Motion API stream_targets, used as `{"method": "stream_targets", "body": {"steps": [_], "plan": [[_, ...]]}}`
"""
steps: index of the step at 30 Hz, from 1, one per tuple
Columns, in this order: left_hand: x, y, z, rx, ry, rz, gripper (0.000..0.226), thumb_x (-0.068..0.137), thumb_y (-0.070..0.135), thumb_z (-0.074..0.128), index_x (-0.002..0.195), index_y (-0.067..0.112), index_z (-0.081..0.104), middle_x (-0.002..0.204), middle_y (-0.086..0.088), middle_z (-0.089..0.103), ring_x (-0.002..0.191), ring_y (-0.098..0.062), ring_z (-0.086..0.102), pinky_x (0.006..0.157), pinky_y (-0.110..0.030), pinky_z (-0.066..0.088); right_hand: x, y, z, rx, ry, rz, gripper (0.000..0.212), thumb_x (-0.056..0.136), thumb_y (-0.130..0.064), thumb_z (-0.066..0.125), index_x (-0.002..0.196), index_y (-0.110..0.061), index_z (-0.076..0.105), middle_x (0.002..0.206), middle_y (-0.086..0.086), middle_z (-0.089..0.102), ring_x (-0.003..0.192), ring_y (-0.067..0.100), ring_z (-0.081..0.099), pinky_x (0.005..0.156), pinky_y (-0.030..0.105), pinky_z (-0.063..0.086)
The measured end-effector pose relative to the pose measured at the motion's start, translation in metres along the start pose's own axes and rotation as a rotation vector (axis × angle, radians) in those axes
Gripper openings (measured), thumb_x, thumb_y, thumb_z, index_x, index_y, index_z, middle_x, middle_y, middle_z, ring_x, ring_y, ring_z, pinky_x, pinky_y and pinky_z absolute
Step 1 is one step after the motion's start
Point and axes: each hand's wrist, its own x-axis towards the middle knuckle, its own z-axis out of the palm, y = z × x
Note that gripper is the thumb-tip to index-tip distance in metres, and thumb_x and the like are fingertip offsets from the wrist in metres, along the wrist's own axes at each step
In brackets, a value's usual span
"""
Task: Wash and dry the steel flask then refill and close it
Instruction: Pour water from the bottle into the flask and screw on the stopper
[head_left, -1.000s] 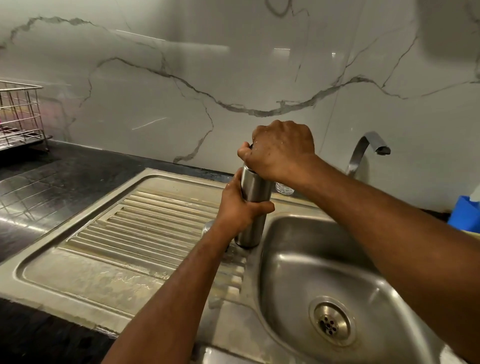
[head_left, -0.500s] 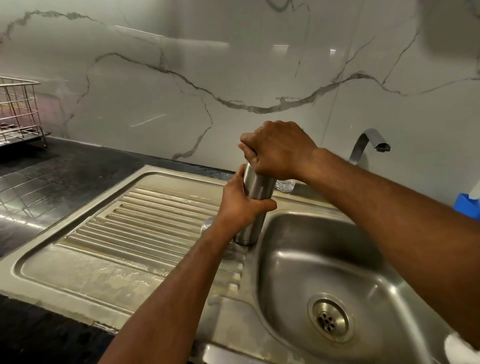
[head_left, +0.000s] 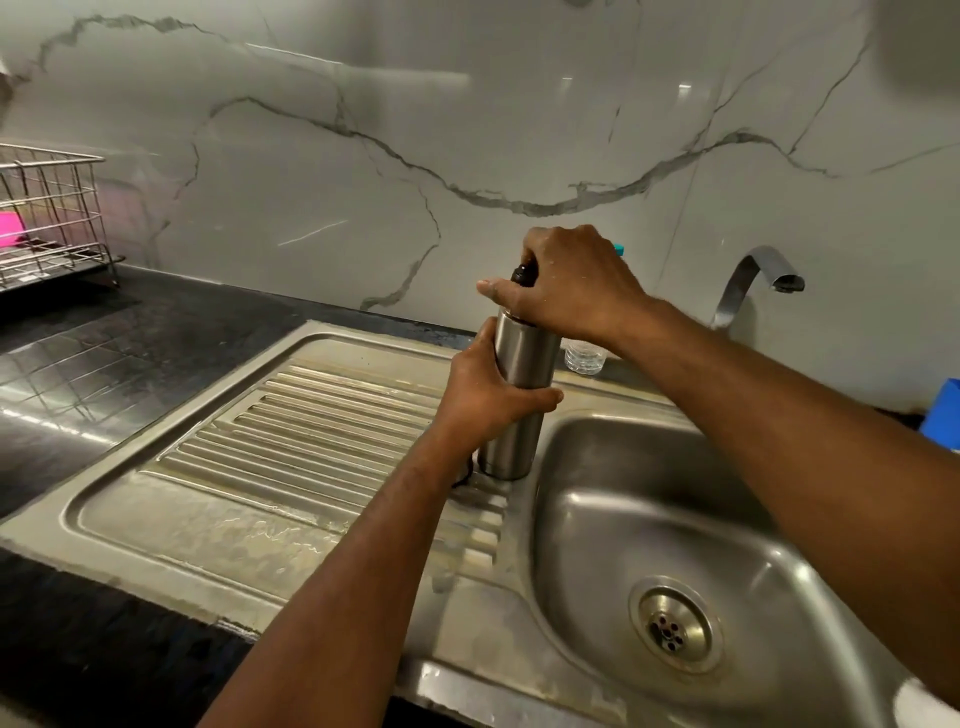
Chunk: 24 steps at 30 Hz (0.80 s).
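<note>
A steel flask (head_left: 514, 358) stands upright on the drainboard (head_left: 291, 436), right at the edge of the sink basin (head_left: 649, 519). My left hand (head_left: 488, 400) grips its body around the middle. My right hand (head_left: 566, 283) covers the top and grips a dark cap (head_left: 522, 274), of which only a small part shows between my fingers. A small steel piece behind my left wrist is mostly hidden.
The tap (head_left: 753, 280) curves out from the wall at the back right. A clear plastic bottle (head_left: 584, 358) stands behind the flask. A wire dish rack (head_left: 47, 218) holding something pink sits at far left on the black counter (head_left: 104, 353). A blue object (head_left: 943, 415) is at the right edge.
My right hand has shifted on the flask's top, and the dark cap now shows between its fingers. My left hand keeps the same grip, and the flask stays on the drainboard.
</note>
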Motion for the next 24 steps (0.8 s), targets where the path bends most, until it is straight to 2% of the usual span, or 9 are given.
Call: {"method": "stream_targets", "body": {"steps": [4, 6, 9, 11, 13, 15, 18, 21, 24], "plan": [[-0.001, 0.000, -0.011, -0.010, -0.061, -0.010, 0.096, 0.063, 0.033, 0.101, 0.141, 0.035, 0.045, 0.117, 0.019, 0.061, 0.103, 0.000, 0.062, 0.083, -0.017, 0.054, -0.014, 0.009, -0.012, 0.297, -0.047, 0.115, 0.062, 0.075, -0.067, 0.080, 0.110, -0.017, 0.066, 0.098, -0.003, 0.064, 0.088, 0.013, 0.062, 0.065, 0.022, 0.052], [0.000, 0.000, -0.018, -0.013, -0.102, -0.039, 0.095, 0.061, 0.030, 0.102, 0.139, 0.034, 0.048, 0.121, 0.013, 0.063, 0.108, -0.008, 0.064, 0.089, -0.030, 0.059, -0.020, 0.013, -0.015, 0.335, -0.064, 0.134, 0.067, 0.073, -0.064, 0.083, 0.119, -0.018, 0.064, 0.106, -0.002, 0.065, 0.095, 0.013, 0.063, 0.067, 0.022, 0.054], [0.002, 0.002, -0.040, 0.038, -0.195, -0.112, 0.093, 0.060, 0.025, 0.102, 0.135, 0.037, 0.048, 0.121, 0.010, 0.061, 0.113, -0.013, 0.062, 0.083, -0.029, 0.057, -0.031, 0.014, -0.016, 0.309, -0.082, 0.137, 0.075, 0.074, -0.066, 0.082, 0.130, -0.022, 0.058, 0.120, -0.001, 0.065, 0.102, 0.012, 0.060, 0.069, 0.016, 0.044], [0.004, 0.001, -0.061, 0.118, -0.248, -0.180, 0.099, 0.056, 0.025, 0.103, 0.140, 0.032, 0.052, 0.123, 0.006, 0.063, 0.116, -0.017, 0.063, 0.090, -0.039, 0.059, -0.040, 0.011, -0.020, 0.322, -0.069, 0.174, 0.082, 0.074, -0.068, 0.080, 0.137, -0.023, 0.053, 0.123, -0.003, 0.062, 0.106, 0.013, 0.058, 0.073, 0.020, 0.045], [0.004, -0.004, -0.081, 0.237, -0.237, -0.267, 0.098, 0.052, 0.021, 0.105, 0.138, 0.024, 0.059, 0.120, 0.000, 0.068, 0.108, -0.019, 0.068, 0.093, -0.043, 0.061, -0.050, 0.007, -0.021, 0.271, 0.029, 0.208, 0.086, 0.075, -0.068, 0.080, 0.141, -0.023, 0.049, 0.126, -0.002, 0.060, 0.109, 0.014, 0.057, 0.082, 0.028, 0.046], [0.003, -0.013, -0.096, 0.400, -0.230, -0.350, 0.085, 0.050, 0.020, 0.105, 0.126, 0.021, 0.068, 0.114, -0.004, 0.071, 0.101, -0.022, 0.071, 0.091, -0.041, 0.061, -0.067, -0.003, -0.021, 0.195, 0.156, 0.247, 0.076, 0.078, -0.063, 0.079, 0.137, -0.024, 0.050, 0.124, -0.001, 0.059, 0.105, 0.012, 0.054, 0.079, 0.027, 0.042], [0.002, -0.026, -0.111, 0.533, -0.291, -0.443, 0.065, 0.052, 0.021, 0.105, 0.109, 0.026, 0.076, 0.109, -0.004, 0.076, 0.096, -0.022, 0.071, 0.079, -0.035, 0.059, -0.099, -0.025, -0.003, 0.168, 0.260, 0.252, 0.047, 0.085, -0.045, 0.078, 0.121, -0.025, 0.054, 0.106, -0.005, 0.058, 0.089, 0.009, 0.054, 0.064, 0.016, 0.033], [-0.001, -0.029, -0.118, 0.495, -0.361, -0.491, 0.049, 0.064, 0.009, 0.098, 0.106, 0.025, 0.077, 0.104, -0.005, 0.079, 0.090, -0.017, 0.070, 0.071, -0.032, 0.053, -0.128, -0.043, 0.038, 0.268, 0.063, 0.258, 0.025, 0.085, -0.031, 0.082, 0.103, -0.028, 0.065, 0.086, -0.011, 0.065, 0.075, 0.004, 0.062, 0.061, 0.017, 0.048], [-0.003, -0.029, -0.116, 0.486, -0.412, -0.488, 0.045, 0.070, 0.002, 0.092, 0.108, 0.024, 0.078, 0.102, -0.003, 0.079, 0.086, -0.015, 0.070, 0.065, -0.029, 0.050, -0.143, -0.049, 0.082, 0.388, -0.189, 0.307, 0.029, 0.082, -0.025, 0.085, 0.109, -0.025, 0.075, 0.083, -0.007, 0.073, 0.075, 0.008, 0.069, 0.073, 0.031, 0.063]]}}
